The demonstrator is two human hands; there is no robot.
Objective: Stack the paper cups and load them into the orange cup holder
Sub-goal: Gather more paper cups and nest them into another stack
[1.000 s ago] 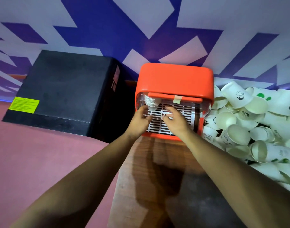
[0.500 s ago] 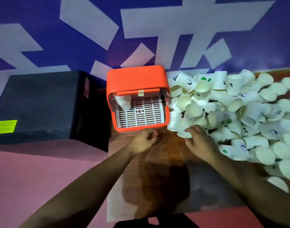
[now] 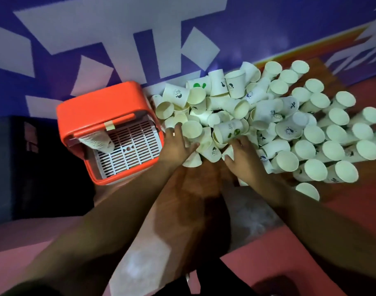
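Reaching up from the bottom of the frame, both bare forearms cross the wooden table (image 3: pixel 204 189) and arrive at the near edge of the pile. A second ago these hands were up at the dispenser's slotted tray; half a second ago they were pulling away; now they are in among the loose paper cups (image 3: pixel 289 129). The left hand (image 3: pixel 176 146), centre frame, lies spread and relaxed over the cups, fingertips against a rim and gripping nothing yet. The right hand (image 3: pixel 242 157), just beside it, has its fingers dug under a tipped cup with a green print (image 3: pixel 229 131), and whether it has actually closed on one I cannot tell. To the left, the orange cup holder (image 3: pixel 101 103) sits tilted, with a nested stack (image 3: pixel 99 142) resting inside at its left side over the white grille (image 3: pixel 129 144). So by my reading one stack is delivered and a fresh round of gathering is starting, with most of the cups still loose across the right of the frame. Further left sits a black box (image 3: pixel 12 157), and behind everything a purple-and-white wall (image 3: pixel 118 28).
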